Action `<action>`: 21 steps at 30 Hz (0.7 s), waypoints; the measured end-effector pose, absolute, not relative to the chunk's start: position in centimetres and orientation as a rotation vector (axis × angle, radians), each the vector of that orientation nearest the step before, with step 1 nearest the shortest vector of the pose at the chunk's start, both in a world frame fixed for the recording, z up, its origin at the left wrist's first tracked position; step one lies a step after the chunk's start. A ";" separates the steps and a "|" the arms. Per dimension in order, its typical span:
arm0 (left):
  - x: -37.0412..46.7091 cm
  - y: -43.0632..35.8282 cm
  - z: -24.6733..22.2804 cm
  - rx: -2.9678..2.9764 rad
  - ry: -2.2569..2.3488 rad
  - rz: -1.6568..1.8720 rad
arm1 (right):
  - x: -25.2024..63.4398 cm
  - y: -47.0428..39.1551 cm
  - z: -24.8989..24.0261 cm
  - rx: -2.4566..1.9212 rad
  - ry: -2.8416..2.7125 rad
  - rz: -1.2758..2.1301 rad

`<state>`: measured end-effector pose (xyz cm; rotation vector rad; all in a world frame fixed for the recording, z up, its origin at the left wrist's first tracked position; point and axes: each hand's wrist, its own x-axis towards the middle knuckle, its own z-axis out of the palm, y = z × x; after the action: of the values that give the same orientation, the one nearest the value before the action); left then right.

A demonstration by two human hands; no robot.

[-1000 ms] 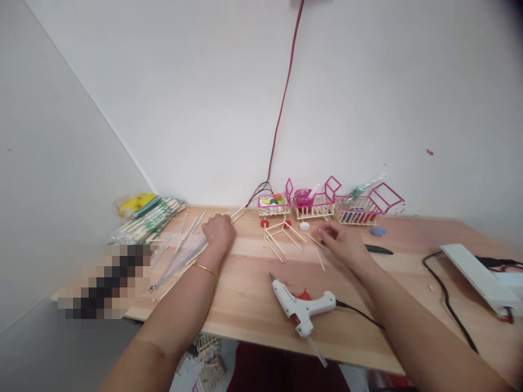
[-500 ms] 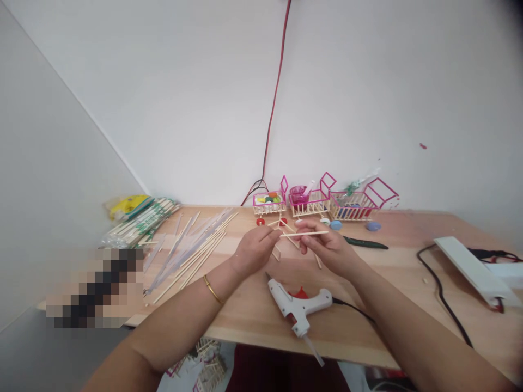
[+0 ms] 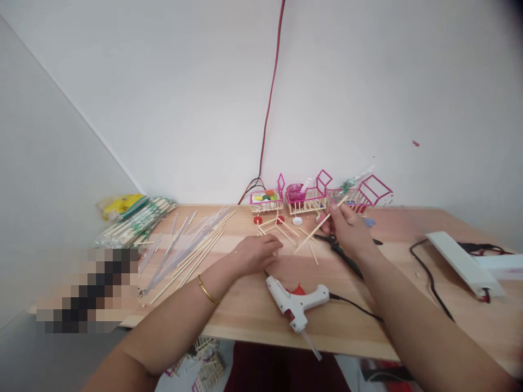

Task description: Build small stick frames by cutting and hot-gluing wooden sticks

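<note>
My right hand (image 3: 349, 228) pinches a thin wooden stick (image 3: 314, 231), which slants down to the left above the table. Black-handled scissors (image 3: 347, 260) lie partly hidden beneath that hand and forearm. My left hand (image 3: 259, 253) is low over the table with its fingers stretched to the right, holding nothing that I can see. Just beyond it lies a small frame of joined sticks (image 3: 273, 224), partly covered by the fingers. Short loose sticks (image 3: 313, 253) rest between the two hands. A white glue gun (image 3: 296, 299) with a red trigger lies nearer to me.
Small stick carts with pink rims (image 3: 266, 208) and bottle-cap wheels line the wall. Long sticks and clear glue sticks (image 3: 188, 253) spread on the left, beside bagged sticks (image 3: 141, 220). A white power strip (image 3: 461, 267) and black cables lie at right.
My left hand has let go of the stick and lowered slightly. My right hand has carried the stick right and tilted it, and the scissors now show more.
</note>
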<state>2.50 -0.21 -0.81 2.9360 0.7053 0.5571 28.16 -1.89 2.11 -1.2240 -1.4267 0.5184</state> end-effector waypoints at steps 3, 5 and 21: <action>2.7 -0.1 -1.2 2.885 0.719 0.580 | 28.0 -2.6 2.2 -1.276 -1.556 0.301; 2.8 0.0 -1.1 2.802 0.721 0.705 | 27.5 -3.0 2.1 -1.265 -1.637 0.231; 3.9 -1.1 -0.9 1.095 0.461 0.988 | 26.4 -4.2 3.1 -1.141 -1.539 0.291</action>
<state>3.91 -1.14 -0.88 1.0945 0.4614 0.9881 26.44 -4.16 3.15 -1.1410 -1.5392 0.2911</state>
